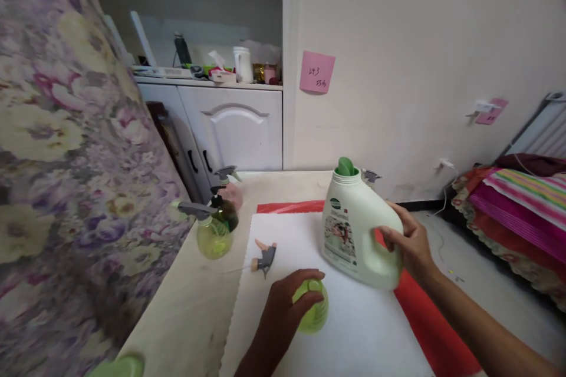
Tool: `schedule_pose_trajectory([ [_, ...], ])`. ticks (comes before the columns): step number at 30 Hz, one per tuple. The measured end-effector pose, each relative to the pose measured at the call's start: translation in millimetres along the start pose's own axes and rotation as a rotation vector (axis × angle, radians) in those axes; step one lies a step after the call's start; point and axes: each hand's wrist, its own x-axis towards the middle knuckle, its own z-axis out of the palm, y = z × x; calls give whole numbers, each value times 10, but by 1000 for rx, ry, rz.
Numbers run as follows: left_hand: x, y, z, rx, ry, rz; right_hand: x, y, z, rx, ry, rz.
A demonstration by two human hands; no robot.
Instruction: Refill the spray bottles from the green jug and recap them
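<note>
My left hand [283, 309] is wrapped over the top of a small round green spray bottle [315, 309] that stands on a white mat [354, 336]; its spray head is off. That loose grey and tan trigger head [265, 257] lies on the mat just to the left. My right hand [409, 244] grips the handle of a pale green detergent jug [356, 230], which is tilted and has a green spout on top.
Three other spray bottles stand at the table's left: a yellow-green one [213, 234], a dark one [226, 212], a pink one [232, 191]. A red sheet [424, 318] lies under the mat. A floral surface fills the left. White cabinet behind; striped bedding at right.
</note>
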Motion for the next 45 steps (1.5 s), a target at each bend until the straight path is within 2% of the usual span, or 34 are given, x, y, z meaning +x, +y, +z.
schedule_pose_trajectory([
  [5,-22,-64,-32,21,-10,-31,214,319,342,102,81,-47],
  [10,17,-112,-48,-37,-42,76,305,580,517,175,128,-93],
  [14,56,-117,-57,-72,-74,115,234,694,527,153,126,-94],
  [22,47,-66,-56,-41,-46,28,143,674,418,27,55,-52],
  [25,61,-74,-53,-41,-33,17,-43,671,352,-20,120,-31],
  [28,66,-75,-52,-44,-24,8,-433,731,306,-98,215,3],
  [31,66,-61,-55,-53,-25,14,-907,809,355,-156,86,2],
  [34,71,-49,-57,-52,-24,23,-1253,824,518,-163,-45,58],
  [37,80,-54,-55,-56,-19,41,-1384,759,747,-132,-209,50],
  [39,81,-64,-50,-71,-15,49,-1392,701,899,-107,-270,47],
  [45,48,-82,4,-152,14,71,-1391,683,1184,-54,-269,102],
])
